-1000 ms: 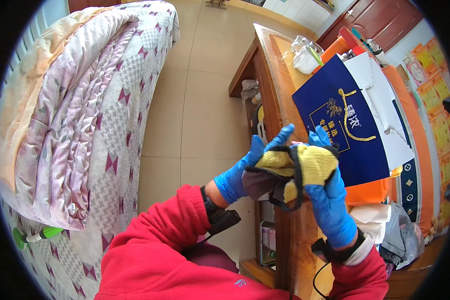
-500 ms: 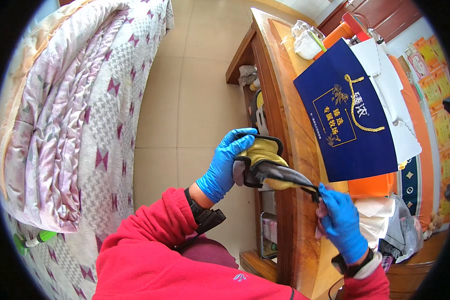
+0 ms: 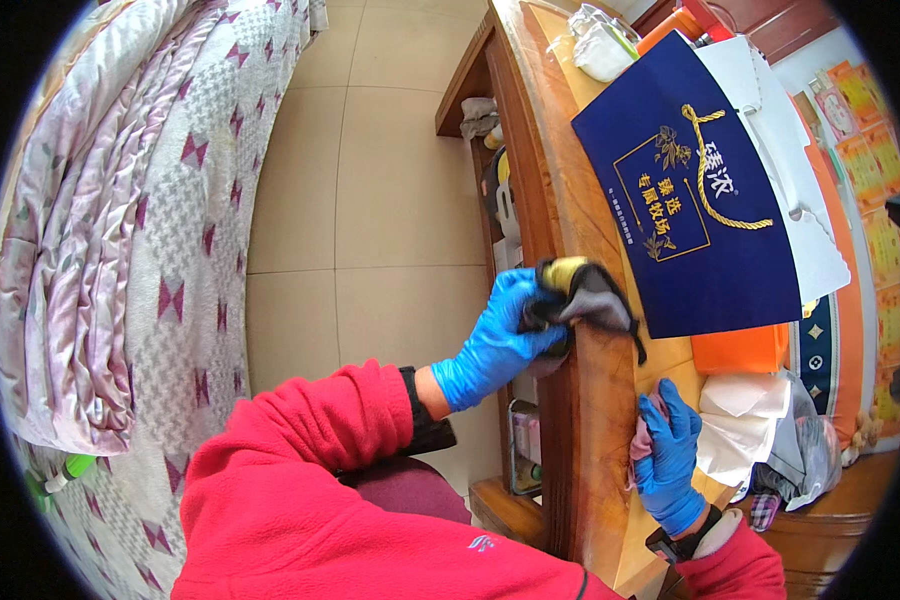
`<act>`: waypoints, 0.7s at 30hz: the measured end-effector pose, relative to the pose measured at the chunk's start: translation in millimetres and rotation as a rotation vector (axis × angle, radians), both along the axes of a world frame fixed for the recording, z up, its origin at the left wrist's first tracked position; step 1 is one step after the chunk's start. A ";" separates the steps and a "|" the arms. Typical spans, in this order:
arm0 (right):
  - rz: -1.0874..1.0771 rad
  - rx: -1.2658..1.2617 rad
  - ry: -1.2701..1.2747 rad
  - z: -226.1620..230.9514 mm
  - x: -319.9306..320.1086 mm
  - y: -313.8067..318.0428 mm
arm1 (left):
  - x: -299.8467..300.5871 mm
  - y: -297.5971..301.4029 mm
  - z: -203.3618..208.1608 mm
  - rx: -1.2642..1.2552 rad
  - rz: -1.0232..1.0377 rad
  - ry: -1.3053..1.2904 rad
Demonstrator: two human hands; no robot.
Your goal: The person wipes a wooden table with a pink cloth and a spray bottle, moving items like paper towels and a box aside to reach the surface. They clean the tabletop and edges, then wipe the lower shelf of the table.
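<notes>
My left hand [image 3: 505,340], in a blue glove, is closed around a bunched yellow-and-grey cloth with dark edging [image 3: 600,300]. The cloth is at the wooden table's [image 3: 598,400] near edge, its dark end trailing over the tabletop; part of it is smeared by motion. Farther right, my right hand [image 3: 673,455], also gloved in blue, has its fingers curled over a small pink cloth [image 3: 646,440] at the tabletop. The fingers hide most of that pink cloth.
A large navy gift bag with a gold rope handle [image 3: 685,200] lies on the table, beside a white bag [image 3: 780,180]. Near my right hand are an orange box [image 3: 740,350] and white paper [image 3: 740,415]. A bed with patterned covers [image 3: 170,250] is at left, across the tiled floor [image 3: 390,180].
The yellow-and-grey cloth, stretched between both hands before, has left my right hand and is bunched in my left. My left hand moved right; my right hand moved slightly down.
</notes>
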State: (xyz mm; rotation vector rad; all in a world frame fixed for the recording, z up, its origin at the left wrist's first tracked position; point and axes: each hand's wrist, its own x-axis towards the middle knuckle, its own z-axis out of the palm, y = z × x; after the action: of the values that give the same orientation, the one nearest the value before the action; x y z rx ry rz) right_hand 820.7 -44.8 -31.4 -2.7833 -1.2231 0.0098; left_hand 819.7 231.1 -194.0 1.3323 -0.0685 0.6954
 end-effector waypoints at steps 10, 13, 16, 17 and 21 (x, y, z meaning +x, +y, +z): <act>0.030 0.008 -0.037 -2.4 0.6 0.9 | 169.2 113.1 8.6 -0.444 0.158 -0.093; 0.029 0.019 -0.056 -2.3 0.3 2.8 | 157.6 106.8 11.7 0.068 0.377 -0.047; 0.034 0.039 -0.089 -5.9 0.8 3.6 | 83.9 59.9 1.6 0.321 0.367 -0.096; 0.034 0.039 -0.097 -7.1 0.6 3.3 | 60.9 42.5 -4.1 0.382 0.350 -0.124; 0.044 0.048 -0.113 -9.0 0.4 1.9 | 20.7 1.4 -34.1 0.262 0.132 0.018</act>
State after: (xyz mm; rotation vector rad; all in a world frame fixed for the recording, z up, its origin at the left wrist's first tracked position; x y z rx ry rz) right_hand 821.0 -42.9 -40.4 -2.7491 -1.2921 -0.1735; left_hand 840.3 232.5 -228.1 1.6051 -0.0587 0.8058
